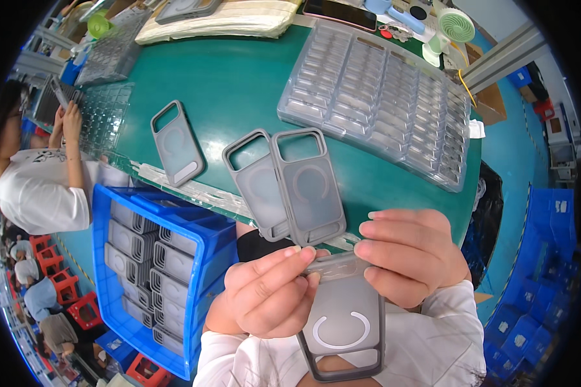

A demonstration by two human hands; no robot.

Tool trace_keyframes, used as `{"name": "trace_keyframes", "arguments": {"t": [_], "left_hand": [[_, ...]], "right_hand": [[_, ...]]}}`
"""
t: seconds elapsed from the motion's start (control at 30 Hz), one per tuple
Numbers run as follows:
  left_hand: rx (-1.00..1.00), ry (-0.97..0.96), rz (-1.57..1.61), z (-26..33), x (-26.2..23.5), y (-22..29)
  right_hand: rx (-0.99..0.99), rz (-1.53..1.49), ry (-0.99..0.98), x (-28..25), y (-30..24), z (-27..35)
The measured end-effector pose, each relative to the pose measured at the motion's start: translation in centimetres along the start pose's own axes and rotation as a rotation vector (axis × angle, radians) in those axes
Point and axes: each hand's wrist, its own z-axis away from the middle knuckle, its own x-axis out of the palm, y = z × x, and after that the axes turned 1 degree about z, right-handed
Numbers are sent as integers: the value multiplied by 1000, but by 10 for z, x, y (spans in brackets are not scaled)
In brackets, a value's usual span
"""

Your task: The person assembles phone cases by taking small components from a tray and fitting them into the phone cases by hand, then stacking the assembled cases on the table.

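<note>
A grey, frosted phone case (339, 308) with a white ring mark is held close to my body, its large camera opening toward me. My left hand (265, 290) is closed, pinching the case's far left corner between thumb and fingertips. The far right corner is in the closed fingers of my right hand (407, 255). A translucent band shows along the far end between my fingertips; I cannot tell if it is a separate piece. Just beyond my hands, a phone case (310, 187) overlaps another phone case (255, 184). A third phone case (179, 145) lies apart to the left.
Clear compartment trays (374, 103) stand stacked on the green table (232, 71). Left of me, a blue crate (203, 284) holds several stacked phone cases. A phone (340, 14) and a small green fan (455, 27) are at the back. A co-worker (42, 187) sits at the left.
</note>
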Motion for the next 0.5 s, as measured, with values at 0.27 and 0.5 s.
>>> {"name": "trace_keyframes", "arguments": {"t": [0.27,0.5], "left_hand": [[-2,-10,74,-1,-5,-4],[-84,15,-6,9,-9,-1]], "right_hand": [[-30,-43,55,4,3,3],[-20,-105,65,6,6,6]]}}
